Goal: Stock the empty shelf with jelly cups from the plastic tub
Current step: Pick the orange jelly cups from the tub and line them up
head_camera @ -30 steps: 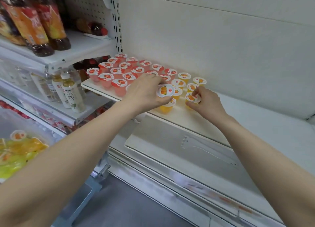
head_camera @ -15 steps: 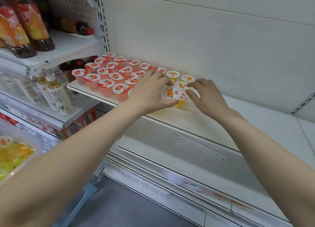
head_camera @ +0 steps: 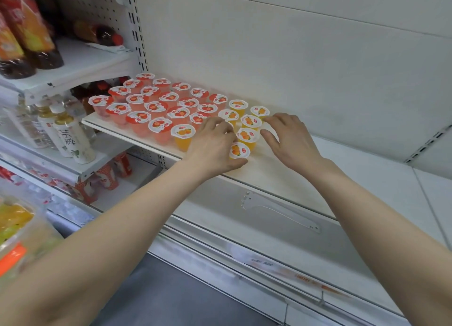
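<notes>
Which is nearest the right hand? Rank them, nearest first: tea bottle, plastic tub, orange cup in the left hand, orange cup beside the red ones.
From the right hand:
1. Held orange cup, just left, in the left hand.
2. Front orange cup, beside the red cups.
3. Tea bottle, lower shelf, far left.
4. Plastic tub, bottom-left corner.

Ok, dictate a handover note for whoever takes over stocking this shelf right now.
Left hand grips an orange cup at the shelf front edge.
Right hand open beside the orange cups, holding nothing.
Done: red cups rowed at the shelf's left end, orange cups started beside them.
Left: set this cup down, then bring more from the tub at lower left.
</notes>
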